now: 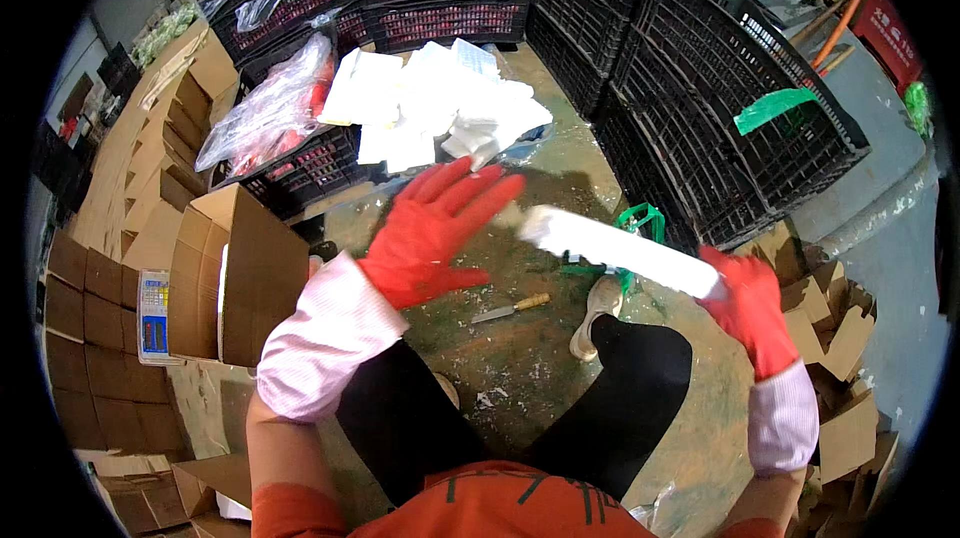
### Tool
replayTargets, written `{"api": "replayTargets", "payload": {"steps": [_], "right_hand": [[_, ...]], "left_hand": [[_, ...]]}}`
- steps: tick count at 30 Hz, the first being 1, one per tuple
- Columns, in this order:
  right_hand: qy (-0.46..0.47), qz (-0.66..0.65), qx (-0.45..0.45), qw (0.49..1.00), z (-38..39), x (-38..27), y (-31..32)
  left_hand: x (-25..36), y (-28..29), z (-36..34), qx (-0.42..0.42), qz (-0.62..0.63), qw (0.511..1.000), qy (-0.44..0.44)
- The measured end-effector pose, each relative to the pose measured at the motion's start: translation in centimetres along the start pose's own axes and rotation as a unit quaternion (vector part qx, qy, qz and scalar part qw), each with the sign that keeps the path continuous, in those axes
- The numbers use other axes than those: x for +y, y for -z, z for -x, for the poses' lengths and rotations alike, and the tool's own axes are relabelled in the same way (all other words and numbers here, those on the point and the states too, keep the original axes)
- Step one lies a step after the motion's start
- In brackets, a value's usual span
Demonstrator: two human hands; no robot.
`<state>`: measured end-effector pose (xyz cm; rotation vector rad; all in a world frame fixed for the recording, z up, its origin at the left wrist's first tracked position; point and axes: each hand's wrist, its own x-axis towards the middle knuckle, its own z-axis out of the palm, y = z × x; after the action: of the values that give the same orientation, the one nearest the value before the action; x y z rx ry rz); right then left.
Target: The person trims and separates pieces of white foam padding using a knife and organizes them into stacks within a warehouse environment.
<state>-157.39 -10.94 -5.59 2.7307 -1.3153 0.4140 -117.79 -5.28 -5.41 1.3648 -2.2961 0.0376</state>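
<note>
White slab (620, 250) hangs in the air above the floor (540, 378), with tall black crates (690, 118) and a pile of white pieces (430, 88) beyond it. Its long axis slants, the free end pointing left and slightly away from the person. The red-gloved hands are apart: the right hand (748, 313) grips the near end, the left hand (435, 228) is spread and empty. One-handed holding seems the step; moving it probably calls for steadying that free end.

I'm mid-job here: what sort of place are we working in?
Probably a packing or storage area, perhaps in a warehouse: stacked black plastic crates wall in the floor, cardboard boxes line the left side, and what looks like an electronic scale stands among them.
</note>
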Motion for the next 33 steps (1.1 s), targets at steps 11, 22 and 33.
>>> {"api": "replayTargets", "payload": {"steps": [11, 22, 33], "right_hand": [[0.108, -0.248, 0.181, 0.946, -21.0, -9.5, -13.1], [0.02, -0.011, -0.154, 0.988, -1.3, -9.5, -47.1], [-0.29, -0.053, -0.212, 0.932, -0.3, -0.3, -44.4]], "left_hand": [[-11.1, -3.7, 9.2, 0.024, 0.245, 0.907, 0.342], [-13.9, -11.5, 26.5, 0.296, 0.47, 0.632, 0.541], [-12.8, -26.5, 31.0, 0.201, 0.468, 0.505, 0.697]]}}
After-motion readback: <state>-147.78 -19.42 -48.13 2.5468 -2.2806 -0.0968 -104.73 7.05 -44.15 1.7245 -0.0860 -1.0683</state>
